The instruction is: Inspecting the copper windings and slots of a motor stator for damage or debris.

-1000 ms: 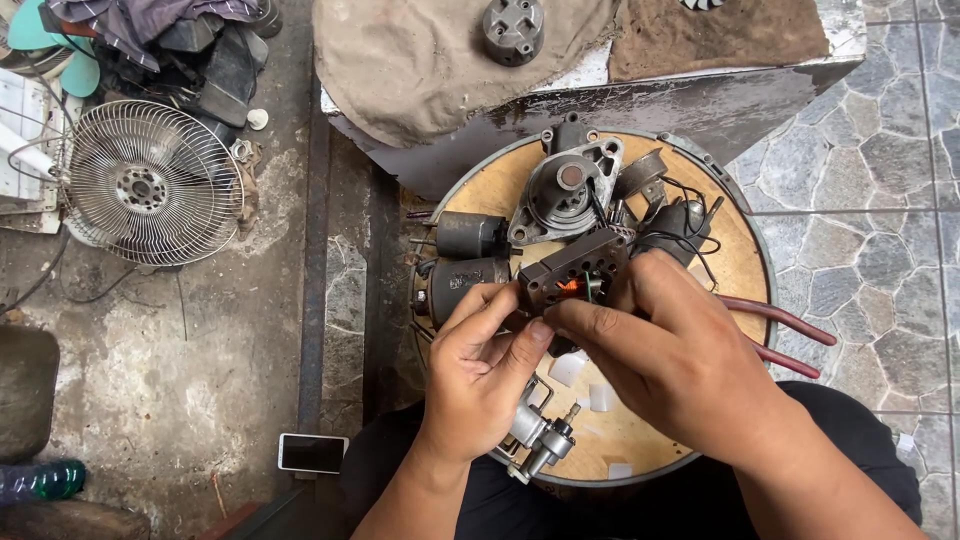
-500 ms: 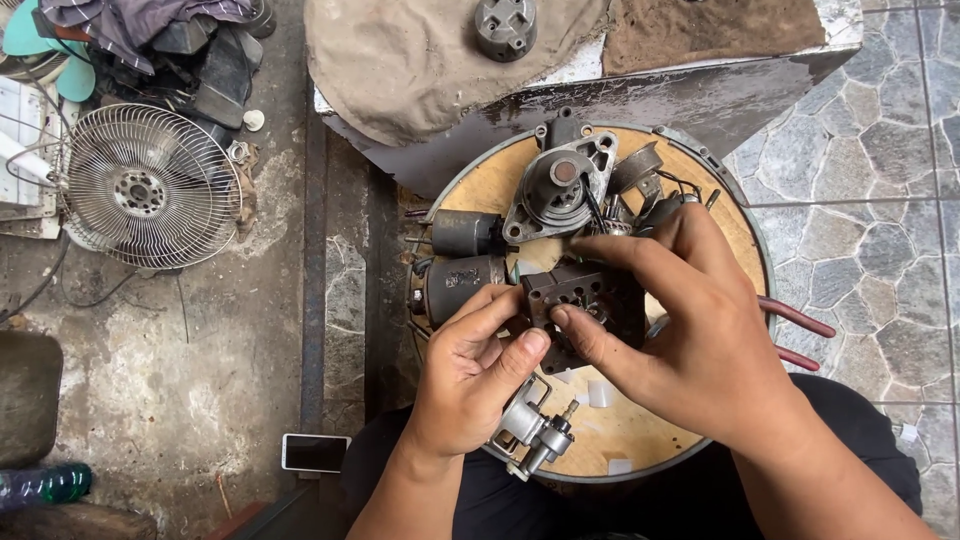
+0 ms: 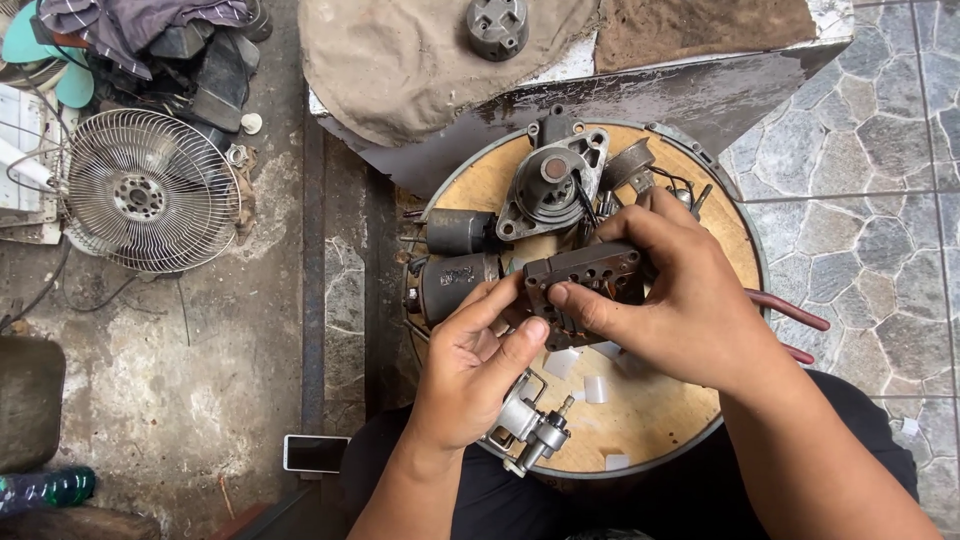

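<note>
Item: motor core (image 3: pixel 585 285), a dark, blocky metal piece with a row of small round holes along its upper face and a glint of copper winding showing underneath. I am holding it in the air just above the middle of the counter (image 3: pixel 660 420), between both hands.

Surface: the counter is a round wooden disc with a metal rim, lying across my lap. On it are lying a grey motor housing (image 3: pixel 552 185) with bolt ears, two dark cylinders (image 3: pixel 458 255) at the left edge, a small silvery fitting (image 3: pixel 530 432) near my left wrist, and a few pale scraps (image 3: pixel 595 388). Red-handled pliers (image 3: pixel 790 315) are sticking out from under my right hand.

Room: stone paving is showing on the right, stained concrete floor on the left. A wire fan guard (image 3: pixel 148 190) is standing on the concrete, with a heap of cloth and parts behind it. A phone (image 3: pixel 316 452) is lying by my knee, and a green bottle (image 3: pixel 45 490) is lying at the lower left corner. A tan cloth (image 3: pixel 420 60) is draped over a box beyond the counter, carrying a grey round part (image 3: pixel 497 25).

Hands: my right hand (image 3: pixel 690 300) is curling over the core from above, thumb and fingers clamping its sides. My left hand (image 3: pixel 475 365) is coming up from below, thumb and forefinger pinching the core's left end.
</note>
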